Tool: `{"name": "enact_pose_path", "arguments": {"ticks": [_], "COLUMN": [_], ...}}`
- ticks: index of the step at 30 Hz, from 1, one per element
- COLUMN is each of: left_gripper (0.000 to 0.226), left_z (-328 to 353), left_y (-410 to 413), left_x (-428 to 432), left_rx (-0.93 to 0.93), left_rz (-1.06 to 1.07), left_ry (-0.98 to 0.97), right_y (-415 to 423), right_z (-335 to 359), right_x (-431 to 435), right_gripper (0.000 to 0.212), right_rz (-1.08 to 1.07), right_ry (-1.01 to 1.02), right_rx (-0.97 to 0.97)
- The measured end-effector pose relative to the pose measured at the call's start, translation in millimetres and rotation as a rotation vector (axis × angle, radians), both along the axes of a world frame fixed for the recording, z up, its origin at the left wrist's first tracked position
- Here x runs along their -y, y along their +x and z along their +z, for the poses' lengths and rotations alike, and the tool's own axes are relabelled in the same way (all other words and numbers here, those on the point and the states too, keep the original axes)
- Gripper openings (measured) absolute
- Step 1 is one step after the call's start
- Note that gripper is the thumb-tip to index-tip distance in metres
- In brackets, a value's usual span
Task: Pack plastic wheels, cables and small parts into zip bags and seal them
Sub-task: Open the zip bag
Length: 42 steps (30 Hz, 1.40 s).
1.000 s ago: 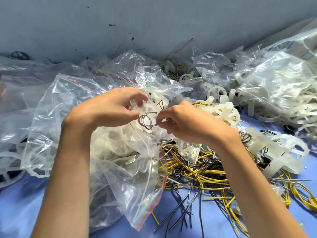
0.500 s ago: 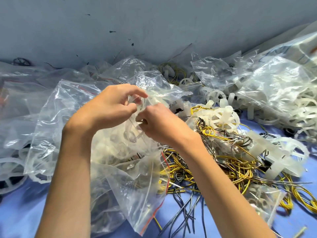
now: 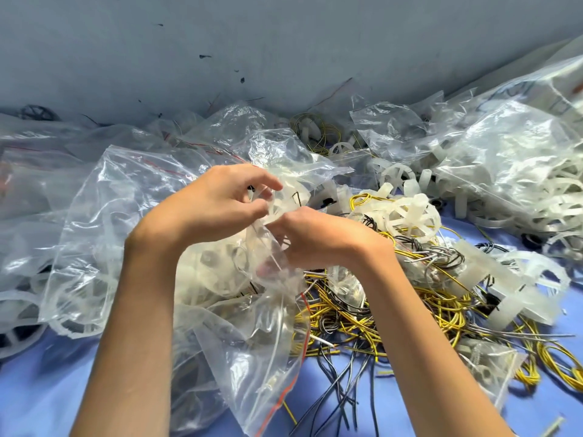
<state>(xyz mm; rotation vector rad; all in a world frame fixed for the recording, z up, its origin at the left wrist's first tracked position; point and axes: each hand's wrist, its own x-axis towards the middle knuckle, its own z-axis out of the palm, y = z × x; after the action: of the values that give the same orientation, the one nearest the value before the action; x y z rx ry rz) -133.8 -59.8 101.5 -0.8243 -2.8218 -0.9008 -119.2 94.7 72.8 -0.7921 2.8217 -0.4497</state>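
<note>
Fingers of the left hand point(image 3: 214, 205) pinch the rim of a clear zip bag point(image 3: 104, 234) (white wheels point(image 3: 217, 269) inside) on the blue counter point(image 3: 38, 398); right hand point(image 3: 318, 239) fingers curl at its mouth, their hold hidden. Cables point(image 3: 347, 313) lie just beside.

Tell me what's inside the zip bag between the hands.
White plastic wheels show through the zip bag. The right hand, at its mouth, hides whatever its fingers hold.
</note>
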Motion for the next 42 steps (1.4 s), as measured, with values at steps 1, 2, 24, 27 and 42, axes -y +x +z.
{"name": "enact_pose_path", "arguments": {"ticks": [1,2,24,27,42], "left_gripper": [0.030,0.028,0.053,0.048,0.030], "left_z": [-0.5,-0.9,11.2,13.3,14.2], "left_y": [0.4,0.8,15.8,18.6,15.4], "left_x": [0.2,0.3,-6.4,-8.8,-7.4], "left_rx": [0.005,0.012,0.021,0.005,-0.060], "left_rz": [-0.003,-0.009,-0.072,-0.088,-0.086], "left_ry": [-0.002,-0.006,0.302,0.344,0.364], "right_y": [0.6,0.8,4.9,4.7,7.9], "right_z": [0.0,0.2,9.6,4.8,17.4], "right_x": [0.6,1.0,3.3,5.6,1.8], "right_gripper": [0.030,0.033,0.027,0.023,0.041], "right_rz": [0.009,0.016,-0.135,-0.050,-0.103], "right_ry": [0.037,0.056,-0.267,-0.080,-0.282], "right_rx": [0.019,0.035,-0.260,-0.113,0.002]}}
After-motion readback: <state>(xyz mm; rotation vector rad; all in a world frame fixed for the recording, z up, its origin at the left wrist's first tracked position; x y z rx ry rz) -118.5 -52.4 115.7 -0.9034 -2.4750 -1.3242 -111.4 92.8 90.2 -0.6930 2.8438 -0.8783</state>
